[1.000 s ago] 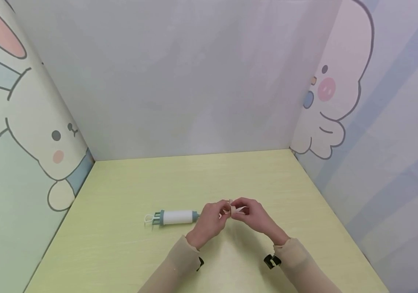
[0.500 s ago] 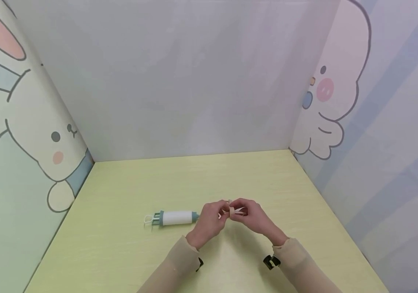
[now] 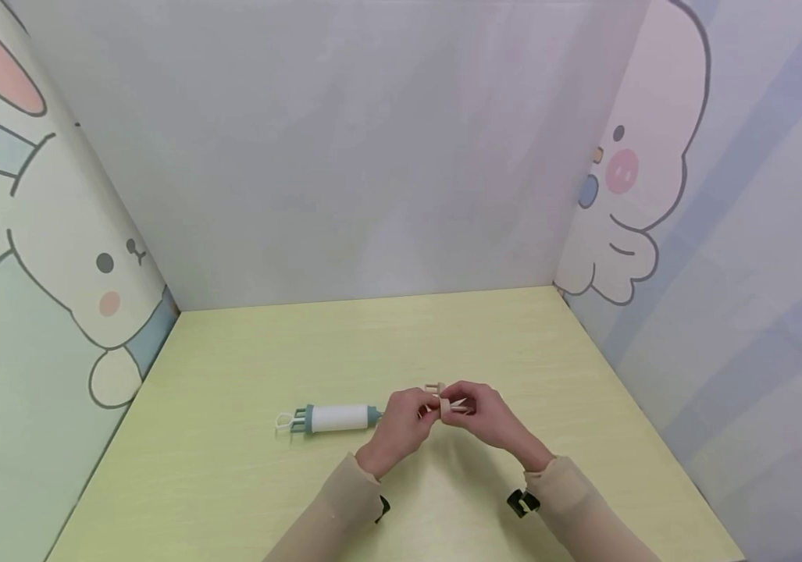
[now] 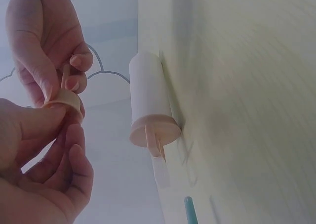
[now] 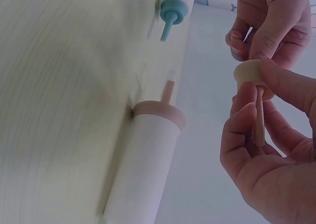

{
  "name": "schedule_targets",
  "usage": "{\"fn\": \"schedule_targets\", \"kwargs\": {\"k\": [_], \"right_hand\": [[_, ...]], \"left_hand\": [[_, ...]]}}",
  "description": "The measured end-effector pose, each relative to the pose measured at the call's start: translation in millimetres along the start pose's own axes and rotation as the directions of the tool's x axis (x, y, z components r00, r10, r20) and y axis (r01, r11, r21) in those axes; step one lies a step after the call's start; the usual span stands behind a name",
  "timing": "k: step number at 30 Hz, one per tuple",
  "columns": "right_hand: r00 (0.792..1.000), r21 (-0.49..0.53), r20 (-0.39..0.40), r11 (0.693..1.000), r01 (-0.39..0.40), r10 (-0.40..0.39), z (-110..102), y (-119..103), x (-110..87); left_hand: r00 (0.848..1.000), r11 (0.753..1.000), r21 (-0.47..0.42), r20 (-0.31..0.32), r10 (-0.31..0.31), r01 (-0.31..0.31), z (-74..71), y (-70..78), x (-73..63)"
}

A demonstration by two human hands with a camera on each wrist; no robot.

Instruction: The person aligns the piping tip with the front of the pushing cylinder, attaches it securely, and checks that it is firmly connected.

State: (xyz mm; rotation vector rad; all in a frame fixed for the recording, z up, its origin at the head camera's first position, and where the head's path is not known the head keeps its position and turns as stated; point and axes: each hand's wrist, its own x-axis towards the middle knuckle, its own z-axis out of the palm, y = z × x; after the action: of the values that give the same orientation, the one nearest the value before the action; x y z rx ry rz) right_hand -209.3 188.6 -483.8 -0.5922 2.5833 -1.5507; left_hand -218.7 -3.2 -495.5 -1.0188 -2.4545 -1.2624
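Note:
In the head view my left hand (image 3: pixel 399 428) and right hand (image 3: pixel 486 415) meet above the table. Between them they pinch a small beige round cap (image 5: pixel 248 71) with a thin stem. Right thumb and fingers grip its rim, the stem lying along the curled fingers in the right wrist view. From the other side, the left thumb and fingertips hold the cap too. Below and beyond the hands lies a white cylinder (image 4: pixel 149 88) with a pinkish-beige end and a short prong; the head view shows only its beige tip (image 3: pixel 436 387).
A teal-and-white toy syringe (image 3: pixel 340 417) with a looped white handle lies left of my left hand, its nozzle end partly hidden behind it. Pale yellow table (image 3: pixel 246 499) extends around the hands. Cartoon-printed walls (image 3: pixel 372 156) enclose the back and sides.
Both hands stay almost in place. The cap between the fingers has turned slightly, and the beige tip beyond them shows more clearly.

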Motion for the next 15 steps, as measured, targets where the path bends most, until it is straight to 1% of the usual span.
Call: {"fn": "schedule_targets", "kwargs": {"k": [7,12,15], "right_hand": [[1.0,0.069,0.011,0.997,0.015,-0.016,-0.7,0.9,-1.2],[1.0,0.068,0.021,0.998,0.003,-0.005,-1.2,0.6,-1.8],[1.0,0.065,0.02,0.998,0.005,-0.007,-1.8,0.7,-2.4]], "left_hand": [[1.0,1.0,0.022,0.015,-0.013,0.013,0.0,1.2,0.9],[1.0,1.0,0.016,0.016,0.007,-0.007,0.4,0.4,1.5],[1.0,1.0,-0.002,0.026,0.007,-0.007,0.2,0.6,1.3]]}}
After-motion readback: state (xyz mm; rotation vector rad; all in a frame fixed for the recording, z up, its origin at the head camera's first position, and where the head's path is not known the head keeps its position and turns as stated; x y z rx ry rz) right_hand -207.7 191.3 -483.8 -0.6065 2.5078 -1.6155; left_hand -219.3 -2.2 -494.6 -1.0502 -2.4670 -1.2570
